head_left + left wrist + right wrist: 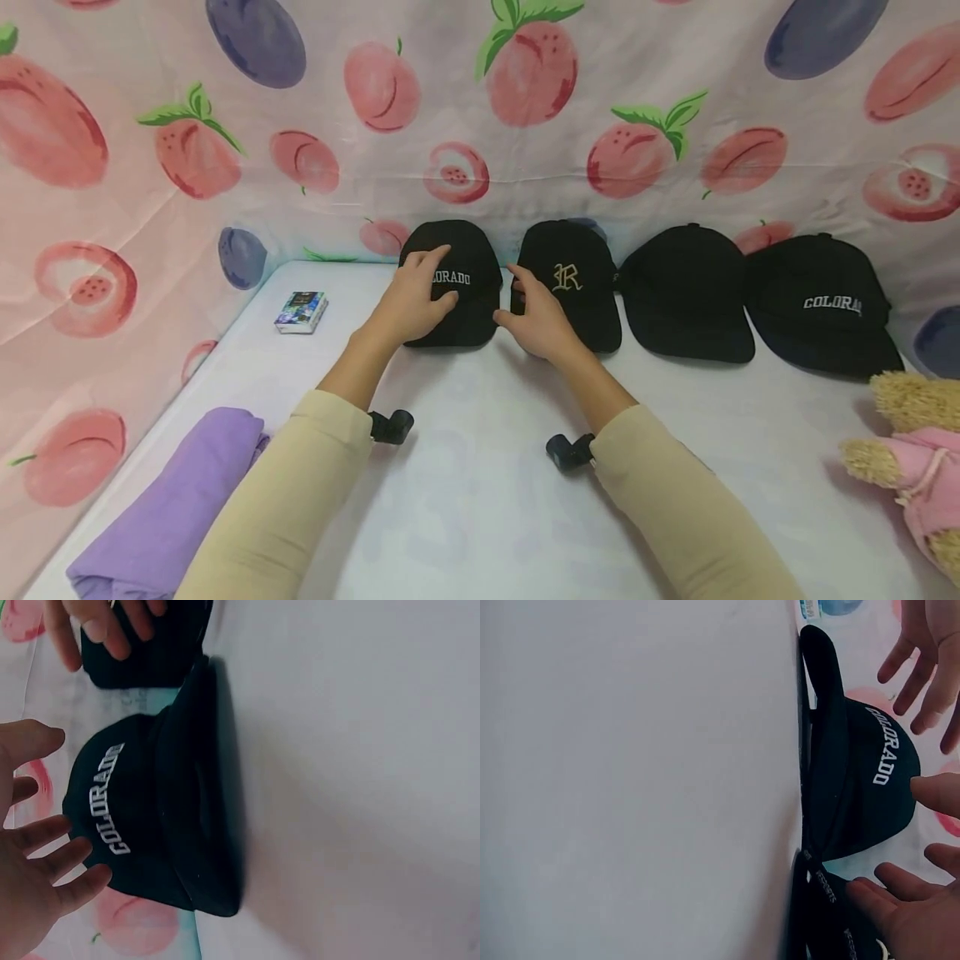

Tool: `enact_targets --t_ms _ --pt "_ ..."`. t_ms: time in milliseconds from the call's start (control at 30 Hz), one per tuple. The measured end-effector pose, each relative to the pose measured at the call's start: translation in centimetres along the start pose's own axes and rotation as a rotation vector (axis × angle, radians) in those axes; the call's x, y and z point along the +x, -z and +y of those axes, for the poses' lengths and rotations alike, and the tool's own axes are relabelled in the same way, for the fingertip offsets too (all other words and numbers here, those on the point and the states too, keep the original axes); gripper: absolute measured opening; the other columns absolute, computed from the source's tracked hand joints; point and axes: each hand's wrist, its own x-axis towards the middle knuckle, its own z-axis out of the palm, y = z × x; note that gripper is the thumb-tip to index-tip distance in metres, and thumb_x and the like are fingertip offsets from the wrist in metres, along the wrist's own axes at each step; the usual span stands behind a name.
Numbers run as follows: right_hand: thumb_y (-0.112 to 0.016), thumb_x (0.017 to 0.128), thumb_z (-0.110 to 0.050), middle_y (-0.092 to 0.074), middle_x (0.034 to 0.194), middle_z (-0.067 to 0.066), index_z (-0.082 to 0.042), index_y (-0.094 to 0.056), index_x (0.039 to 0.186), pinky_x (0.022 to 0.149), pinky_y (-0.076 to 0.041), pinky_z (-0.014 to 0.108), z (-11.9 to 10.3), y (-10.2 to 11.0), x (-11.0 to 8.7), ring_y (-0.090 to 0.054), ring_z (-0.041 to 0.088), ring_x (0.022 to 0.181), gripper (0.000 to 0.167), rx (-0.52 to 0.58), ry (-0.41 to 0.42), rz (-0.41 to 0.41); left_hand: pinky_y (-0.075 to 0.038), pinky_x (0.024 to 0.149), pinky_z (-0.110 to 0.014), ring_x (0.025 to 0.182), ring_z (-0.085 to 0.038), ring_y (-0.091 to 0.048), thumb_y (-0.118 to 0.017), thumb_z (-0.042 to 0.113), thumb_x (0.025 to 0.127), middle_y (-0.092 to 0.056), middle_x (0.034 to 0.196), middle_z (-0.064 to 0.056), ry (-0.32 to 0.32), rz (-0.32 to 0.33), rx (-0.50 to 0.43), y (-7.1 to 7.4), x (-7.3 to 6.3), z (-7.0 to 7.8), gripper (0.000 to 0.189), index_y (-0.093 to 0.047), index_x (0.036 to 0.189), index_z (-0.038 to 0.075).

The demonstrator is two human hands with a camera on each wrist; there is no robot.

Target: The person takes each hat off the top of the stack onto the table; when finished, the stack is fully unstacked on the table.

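Note:
A black cap with white COLORADO lettering sits at the left end of a row of caps. My left hand hovers over its left side, fingers spread and thumb apart; in the left wrist view the fingers overlap the crown. Beside it stands a black cap with a gold R emblem. My right hand is between these two caps, overlapping the left edge of the R cap. Its fingers are loosely bent, with nothing between them and the thumb, as the right wrist view of the right hand shows.
Farther right are a plain black cap and another lettered black cap. A small patterned box lies at the left, a folded purple cloth nearer. A plush toy in pink is at the right edge. Fruit-print fabric hangs behind.

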Motion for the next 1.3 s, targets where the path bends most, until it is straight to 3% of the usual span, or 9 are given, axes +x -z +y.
enact_targets --t_ms 367,1000,1300 --pt "-0.065 0.098 -0.02 -0.039 0.16 0.021 -0.015 -0.028 0.163 0.117 -0.038 0.058 0.4 1.1 -1.7 -0.043 0.041 0.145 0.075 -0.058 0.039 0.008 -0.034 0.12 -0.06 0.148 -0.042 -0.037 -0.063 0.034 0.101 -0.033 0.162 -0.02 -0.046 -0.069 0.076 -1.0 -1.3 1.5 0.074 -0.028 0.164 0.015" --pt "-0.065 0.099 -0.021 -0.035 0.166 0.013 -0.015 -0.035 0.161 0.124 -0.027 0.059 1.3 2.8 -3.5 -0.03 0.034 0.155 0.07 -0.164 0.101 0.04 -0.037 0.117 -0.063 0.148 -0.042 -0.037 -0.06 0.042 0.103 -0.035 0.162 -0.018 -0.112 -0.073 0.193 -2.5 -2.6 2.4 0.071 -0.032 0.163 0.017" --pt "-0.066 0.098 -0.02 -0.035 0.164 0.018 -0.014 -0.034 0.161 0.122 -0.029 0.06 1.9 3.6 -4.4 -0.032 0.037 0.153 0.071 -0.214 0.083 0.049 -0.036 0.117 -0.063 0.149 -0.042 -0.037 -0.058 0.044 0.104 -0.035 0.162 -0.02 -0.118 -0.078 0.225 -3.3 -3.4 2.4 0.069 -0.033 0.163 0.017"
